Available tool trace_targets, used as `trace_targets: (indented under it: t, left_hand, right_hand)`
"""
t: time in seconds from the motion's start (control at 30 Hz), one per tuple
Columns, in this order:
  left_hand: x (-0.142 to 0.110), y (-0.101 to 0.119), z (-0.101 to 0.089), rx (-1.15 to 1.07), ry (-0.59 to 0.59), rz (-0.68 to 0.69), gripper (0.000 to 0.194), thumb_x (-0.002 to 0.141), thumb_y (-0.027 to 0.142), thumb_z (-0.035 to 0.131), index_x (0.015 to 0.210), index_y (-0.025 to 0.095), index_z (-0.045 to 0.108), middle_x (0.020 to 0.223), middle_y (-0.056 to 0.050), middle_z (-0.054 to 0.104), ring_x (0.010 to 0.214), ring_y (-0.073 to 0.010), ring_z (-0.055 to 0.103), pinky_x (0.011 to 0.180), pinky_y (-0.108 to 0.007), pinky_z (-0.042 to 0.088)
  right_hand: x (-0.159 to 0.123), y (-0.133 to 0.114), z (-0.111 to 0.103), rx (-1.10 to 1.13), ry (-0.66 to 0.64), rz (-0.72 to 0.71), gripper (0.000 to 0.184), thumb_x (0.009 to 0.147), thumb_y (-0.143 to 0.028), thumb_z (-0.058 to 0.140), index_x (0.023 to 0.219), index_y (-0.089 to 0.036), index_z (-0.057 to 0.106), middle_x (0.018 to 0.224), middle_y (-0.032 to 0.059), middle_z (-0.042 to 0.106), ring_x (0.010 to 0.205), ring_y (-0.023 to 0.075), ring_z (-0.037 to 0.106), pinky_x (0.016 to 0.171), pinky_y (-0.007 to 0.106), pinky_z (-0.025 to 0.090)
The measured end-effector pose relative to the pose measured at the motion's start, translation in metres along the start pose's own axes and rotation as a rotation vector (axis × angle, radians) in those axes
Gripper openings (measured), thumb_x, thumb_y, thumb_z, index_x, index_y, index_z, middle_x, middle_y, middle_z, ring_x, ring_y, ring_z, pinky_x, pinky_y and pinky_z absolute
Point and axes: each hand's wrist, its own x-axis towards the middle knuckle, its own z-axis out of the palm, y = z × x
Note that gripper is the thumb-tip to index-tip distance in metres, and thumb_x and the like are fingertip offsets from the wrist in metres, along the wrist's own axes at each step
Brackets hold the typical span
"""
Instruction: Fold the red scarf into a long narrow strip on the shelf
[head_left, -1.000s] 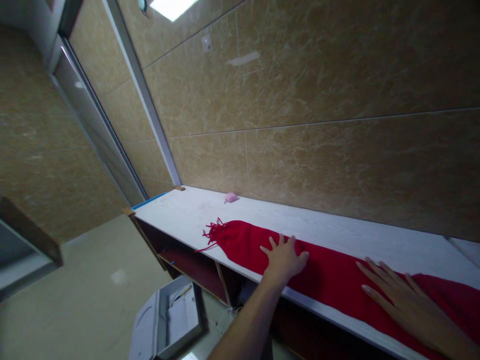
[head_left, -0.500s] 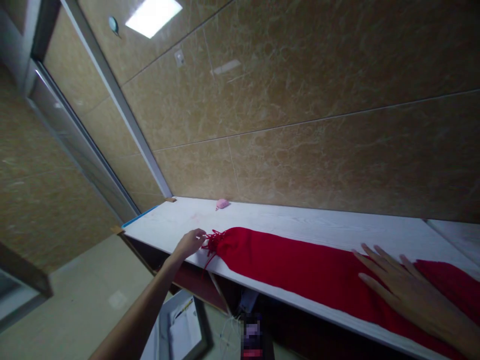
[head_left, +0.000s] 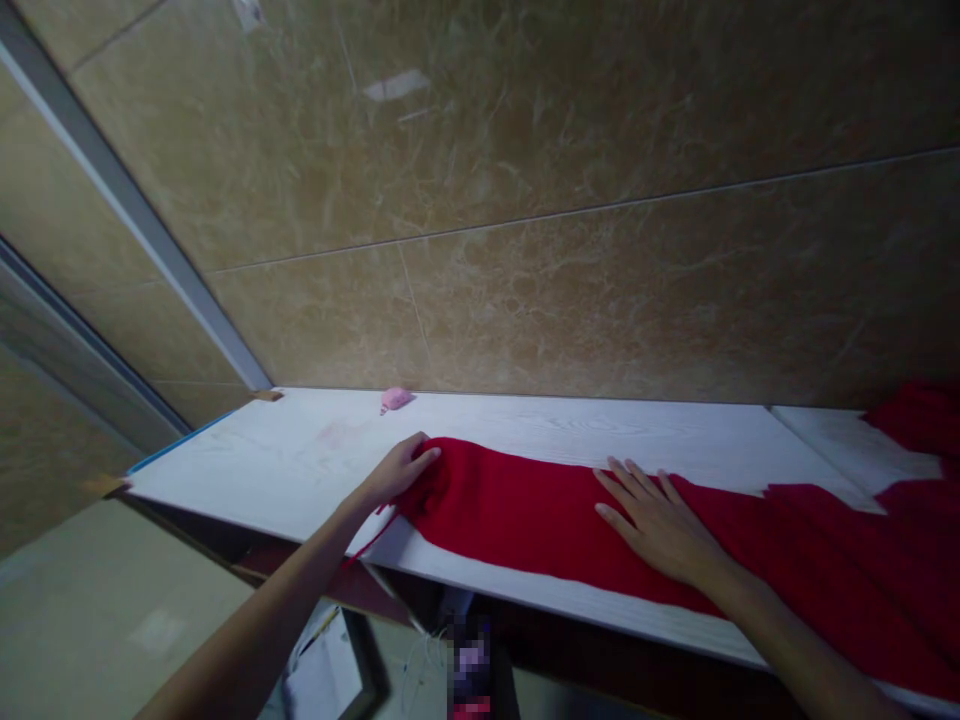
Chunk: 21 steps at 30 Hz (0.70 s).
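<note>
A long red scarf (head_left: 517, 510) lies stretched along a white wood-grain tabletop (head_left: 322, 470). My left hand (head_left: 405, 470) is closed on its gathered left end, with the thumb over the cloth; most of the fringe there is hidden, though a red strand hangs past the table's front edge. Flat on the middle of the scarf rests my right hand (head_left: 660, 520), palm down with the fingers spread. To the right of that hand the red cloth widens into loose, rumpled folds.
A small pink object (head_left: 396, 400) sits near the wall (head_left: 525, 300), behind my left hand. Open compartments lie under the tabletop. Below, on the floor, is a tray-like box (head_left: 330, 660) with papers, near some white cables (head_left: 427, 650).
My left hand has moved from beside the fringe onto the scarf's end and closed on it. The right hand has slid left along the cloth. The view has shifted right.
</note>
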Motion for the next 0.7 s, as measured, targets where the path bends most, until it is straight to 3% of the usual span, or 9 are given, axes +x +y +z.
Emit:
trace_targets:
  t: [0.1,0.27,0.33,0.43,0.57,0.63,0.7]
  left_hand:
    - [0.012,0.014,0.008,-0.007,-0.059,0.016,0.050,0.094,0.065,0.040,0.102,0.022,0.064,0.097,-0.004,0.076,0.089,-0.0223,0.069,0.079,-0.031,0.056]
    - [0.034,0.031,0.026,0.152,-0.158,0.004,0.032,0.084,0.054,0.064,0.091,0.024,0.071,0.093,-0.004,0.077,0.086,-0.0245,0.070,0.076,-0.031,0.052]
    - [0.042,0.030,0.024,0.226,-0.138,-0.037,0.029,0.081,0.053,0.069,0.090,0.025,0.072,0.092,-0.004,0.077,0.087,-0.0263,0.070,0.076,-0.032,0.051]
    - [0.047,0.024,0.011,0.332,-0.018,-0.128,0.024,0.087,0.043,0.065,0.100,0.024,0.072,0.098,-0.008,0.076,0.095,-0.0294,0.071,0.084,-0.036,0.052]
    - [0.022,0.020,0.003,0.386,0.180,-0.163,0.037,0.096,0.031,0.051,0.129,0.017,0.061,0.123,-0.014,0.069,0.109,-0.0277,0.067,0.096,-0.039,0.052]
    - [-0.001,0.021,0.012,0.305,0.236,-0.044,0.037,0.098,0.034,0.051,0.131,0.017,0.059,0.127,-0.014,0.066,0.110,-0.0253,0.066,0.098,-0.038,0.053]
    - [-0.022,0.023,0.028,0.200,0.175,0.156,0.035,0.096,0.038,0.058,0.126,0.020,0.062,0.126,-0.012,0.067,0.112,-0.0253,0.066,0.100,-0.040,0.054]
  right_hand:
    - [-0.008,0.033,-0.010,-0.025,-0.040,0.018,0.073,0.104,-0.066,0.023,0.162,-0.025,0.041,0.170,0.0073,0.027,0.158,0.0317,0.022,0.127,0.062,0.019]
    - [-0.024,0.080,-0.015,-0.044,-0.015,0.036,0.070,0.103,-0.064,0.026,0.161,-0.028,0.042,0.169,0.0057,0.031,0.157,0.0305,0.025,0.127,0.060,0.022]
    - [-0.028,0.088,-0.014,-0.047,-0.002,0.038,0.069,0.103,-0.063,0.026,0.161,-0.029,0.043,0.169,0.0052,0.032,0.157,0.0303,0.025,0.127,0.060,0.023]
    - [-0.030,0.091,-0.013,-0.051,0.003,0.043,0.070,0.103,-0.063,0.026,0.161,-0.028,0.042,0.169,0.0051,0.031,0.157,0.0302,0.024,0.127,0.059,0.023]
    - [-0.030,0.093,-0.009,-0.046,0.026,0.027,0.071,0.103,-0.063,0.025,0.162,-0.027,0.041,0.168,0.0054,0.032,0.157,0.0310,0.026,0.127,0.060,0.024]
    - [-0.029,0.096,-0.005,-0.042,0.052,0.014,0.071,0.102,-0.065,0.026,0.161,-0.028,0.041,0.168,0.0054,0.034,0.156,0.0321,0.028,0.126,0.061,0.026]
    - [-0.029,0.098,-0.002,-0.041,0.077,-0.003,0.072,0.102,-0.066,0.025,0.161,-0.029,0.042,0.167,0.0056,0.035,0.155,0.0336,0.031,0.125,0.063,0.027]
